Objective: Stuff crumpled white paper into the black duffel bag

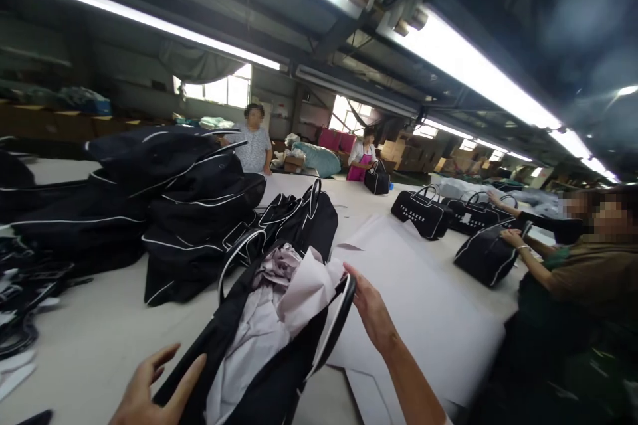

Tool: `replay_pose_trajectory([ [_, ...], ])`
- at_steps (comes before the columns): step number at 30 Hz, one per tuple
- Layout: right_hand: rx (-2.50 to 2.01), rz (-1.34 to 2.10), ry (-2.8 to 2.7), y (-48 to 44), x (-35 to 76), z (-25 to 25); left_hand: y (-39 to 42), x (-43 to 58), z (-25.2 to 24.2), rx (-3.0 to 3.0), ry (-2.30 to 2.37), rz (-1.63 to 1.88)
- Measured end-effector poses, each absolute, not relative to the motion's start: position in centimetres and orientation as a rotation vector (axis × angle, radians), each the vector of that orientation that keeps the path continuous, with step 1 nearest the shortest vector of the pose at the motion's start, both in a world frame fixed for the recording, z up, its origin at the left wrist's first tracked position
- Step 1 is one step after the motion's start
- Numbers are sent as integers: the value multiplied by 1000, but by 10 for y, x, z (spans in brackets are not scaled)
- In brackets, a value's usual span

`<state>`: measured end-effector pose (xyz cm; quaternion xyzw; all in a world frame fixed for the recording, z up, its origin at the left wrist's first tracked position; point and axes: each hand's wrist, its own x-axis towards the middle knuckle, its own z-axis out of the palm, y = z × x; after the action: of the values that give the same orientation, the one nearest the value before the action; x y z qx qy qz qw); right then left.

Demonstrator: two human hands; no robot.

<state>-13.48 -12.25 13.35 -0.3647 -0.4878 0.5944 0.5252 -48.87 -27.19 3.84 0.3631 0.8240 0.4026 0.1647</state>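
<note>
A black bag with white piping [269, 372] lies open in front of me, stuffed with crumpled pale paper [264, 325]. My left hand [159, 385] is at the bag's near left side, its thumb and fingers spread apart. At the far right edge of the opening, my right hand [371, 305] has its fingertips against the paper and the bag's right handle [339, 322]; whether they grip anything cannot be made out. The left handle [239, 255] stands up. Just beyond is another black bag [319, 222].
Black bags [194, 212] are piled at the left, near tangled black straps [24, 305]. Large white sheets [413, 292] cover the table's right part. Finished-looking bags [423, 212] stand farther right, beside people at the table's edge. Two more people stand across the table.
</note>
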Motion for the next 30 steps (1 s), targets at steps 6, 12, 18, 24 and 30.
replay_pose_trajectory([
  [6,-1201,1098,-1929,-106,-129,204,-208,-448,112,1699,2343,745],
  [12,-1175,703,-2922,-79,-171,269,-186,-412,121,1972,2538,314],
  [18,-580,297,-3565,-87,-264,204,-196,-409,119,2064,2362,369],
  [24,-451,113,-3467,-86,-304,117,-203,-401,123,2183,2291,287],
  [30,-907,222,-3221,-76,-275,103,-215,-417,119,1956,2318,417],
])
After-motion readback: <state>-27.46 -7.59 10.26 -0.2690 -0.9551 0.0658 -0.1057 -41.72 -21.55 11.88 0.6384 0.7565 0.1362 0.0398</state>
